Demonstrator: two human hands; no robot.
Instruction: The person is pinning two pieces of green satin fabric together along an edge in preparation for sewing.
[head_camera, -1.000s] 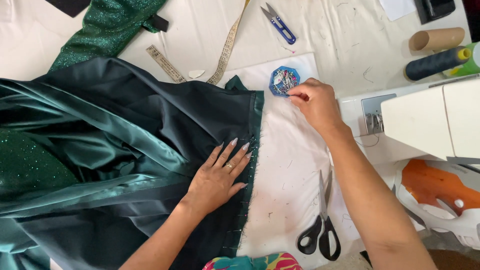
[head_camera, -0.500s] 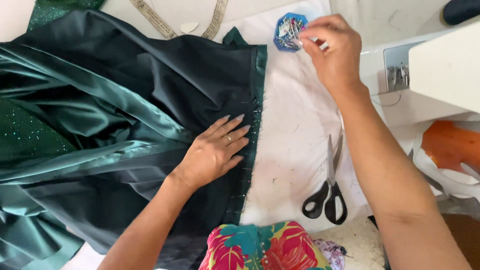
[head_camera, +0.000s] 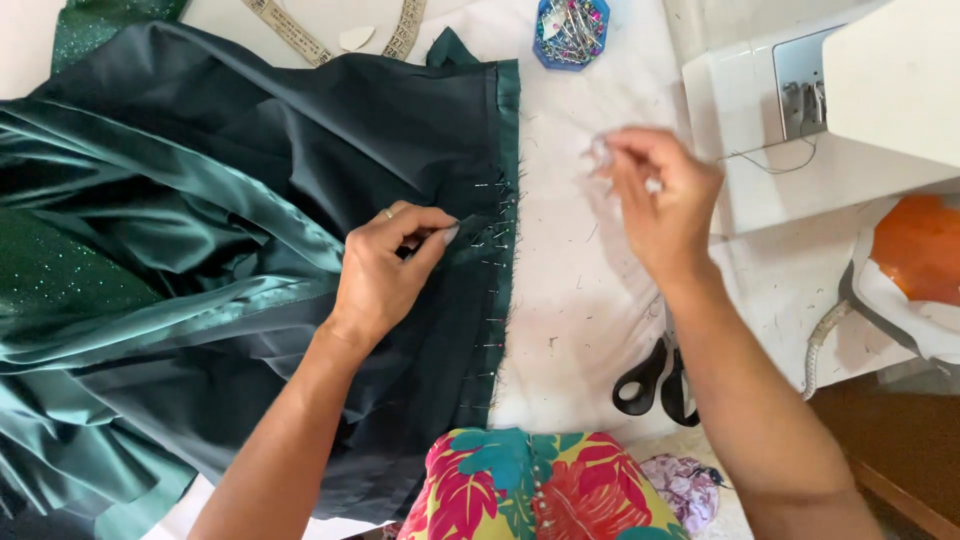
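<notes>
Dark green satin fabric (head_camera: 250, 200), spread over the left part of a white work surface (head_camera: 580, 300), its hemmed right edge running top to bottom and set with a row of pins (head_camera: 497, 240). Left hand (head_camera: 385, 270): forearm enters from the lower edge and slants up to the right; hand lies knuckles-up on the fabric just beside the pinned edge, fingers curled together, thumb and forefinger pinching a small fold of cloth; a ring shows on one finger. Right hand (head_camera: 660, 205): forearm enters from the lower right, hand raised above the white surface, well clear of the fabric edge, fingertips drawn together in a pinch; motion blur at the tips, so whatever is gripped there cannot be made out. Black-handled scissors (head_camera: 655, 380): partly hidden under the right forearm, blades not visible. Blue pin holder (head_camera: 570, 30): at the top edge, full of coloured-head pins, cut off by the frame. Measuring tape (head_camera: 300, 30): top of frame, only two stretches visible. White sewing machine (head_camera: 850, 110): at right, cut off at the top and right. Floral-print cloth (head_camera: 540, 490): bottom centre, partly out of frame.
</notes>
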